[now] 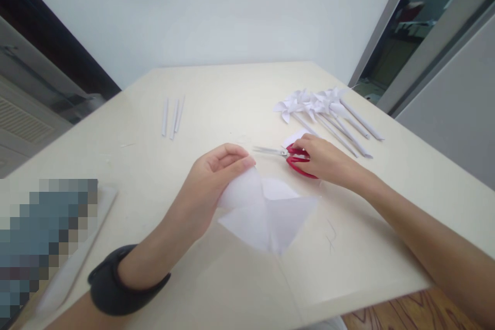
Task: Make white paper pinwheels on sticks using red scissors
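Nearest to us, the left arm [162, 242] comes in from the bottom edge, a black band [126, 281] around its wrist. Ahead of us the white wall [232, 10] rises behind the pale table [216, 93], and at the lower right we glimpse a brown patterned floor [406, 309]. At the table's left side we see an object masked by coarse blocks [50, 247], so we cannot tell what it is.

On the far right of the table, white pinwheels [305, 103] lie bunched together, their sticks pointing towards us and to the right. In front of us, near the middle, is the white paper [286, 216], cut and spread into pointed flaps; the left hand [212, 180] pinches its upper left part between thumb and fingers. Just beyond the paper, the right hand [328, 157] has its fingers closed on the red handles of the scissors [276, 151], whose blades point left, towards the left hand. Behind the scissors we see a white piece [293, 137], partly covered. Three thin white tubes [176, 116] lie side by side, well apart from the pinwheels. Smallest are some fine lines [330, 234] to the paper's right.
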Action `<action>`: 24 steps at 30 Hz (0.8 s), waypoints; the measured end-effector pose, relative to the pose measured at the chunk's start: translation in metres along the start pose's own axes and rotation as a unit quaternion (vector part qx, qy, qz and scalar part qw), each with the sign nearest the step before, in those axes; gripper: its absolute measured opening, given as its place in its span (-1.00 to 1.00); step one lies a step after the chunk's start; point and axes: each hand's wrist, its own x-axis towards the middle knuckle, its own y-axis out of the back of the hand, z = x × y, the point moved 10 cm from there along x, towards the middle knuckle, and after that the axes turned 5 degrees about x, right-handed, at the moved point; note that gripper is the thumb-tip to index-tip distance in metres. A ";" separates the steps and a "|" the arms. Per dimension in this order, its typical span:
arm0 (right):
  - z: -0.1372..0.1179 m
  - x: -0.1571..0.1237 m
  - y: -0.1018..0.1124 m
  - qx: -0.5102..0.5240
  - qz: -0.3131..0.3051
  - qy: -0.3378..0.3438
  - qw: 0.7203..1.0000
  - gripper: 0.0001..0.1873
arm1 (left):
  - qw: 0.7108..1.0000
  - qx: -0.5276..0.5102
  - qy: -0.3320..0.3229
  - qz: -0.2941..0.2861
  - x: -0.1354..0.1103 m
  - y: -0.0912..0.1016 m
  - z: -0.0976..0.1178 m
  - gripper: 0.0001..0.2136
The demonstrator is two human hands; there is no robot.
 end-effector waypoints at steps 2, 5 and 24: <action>0.003 0.000 -0.006 -0.002 -0.020 0.008 1.000 -0.81 | 0.999 0.031 0.010 0.006 0.003 0.004 -0.005 -0.83; -0.008 -0.003 -0.006 -0.007 -0.022 0.019 1.000 -0.79 | 0.998 0.065 -0.001 0.015 0.005 0.006 -0.006 -0.84; -0.069 -0.021 -0.007 0.203 0.021 0.099 0.974 -0.95 | 0.997 0.080 0.006 -0.017 0.000 -0.007 -0.009 -0.63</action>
